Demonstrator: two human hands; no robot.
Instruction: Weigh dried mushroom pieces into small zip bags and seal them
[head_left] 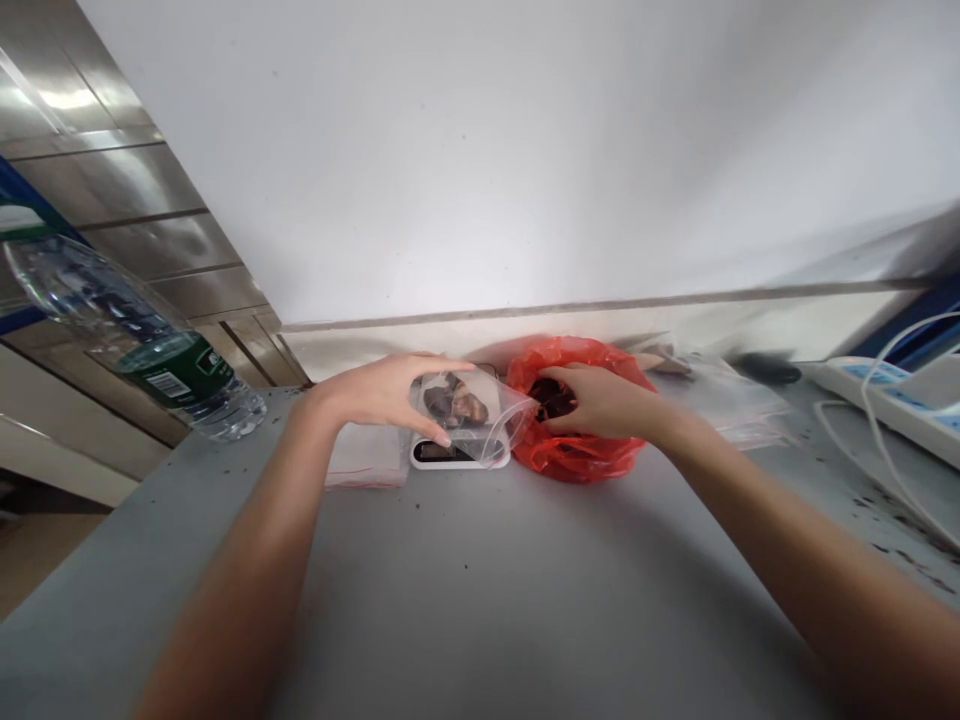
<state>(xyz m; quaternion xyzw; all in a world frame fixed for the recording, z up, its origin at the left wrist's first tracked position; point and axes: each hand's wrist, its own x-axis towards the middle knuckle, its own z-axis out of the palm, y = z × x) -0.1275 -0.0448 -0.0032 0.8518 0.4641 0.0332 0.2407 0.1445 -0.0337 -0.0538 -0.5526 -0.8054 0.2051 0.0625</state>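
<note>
My left hand [382, 393] curls around a clear zip bag [491, 400], thumb at the near side and fingers at the far side. Dark and light brown dried pieces [457, 402] lie inside this bag. Under it is a small white digital scale [491, 460], its dark display partly covered by my thumb and the plastic. My right hand [596, 400] reaches into an open red plastic bag [592, 460], thumb and fingers closing about dark brown dried pieces [553, 398]. Its fingertips are partly hidden among them. The clear bag's mouth opens toward the red bag.
Flat clear zip bags [366, 458] lie left of the scale, and more plastic bags [739, 395] lie at right. A clear bottle with a green label [180, 370] stands at left. At far right are a white device [892, 400] and a white cable [870, 400]. A wall borders the grey table [450, 600].
</note>
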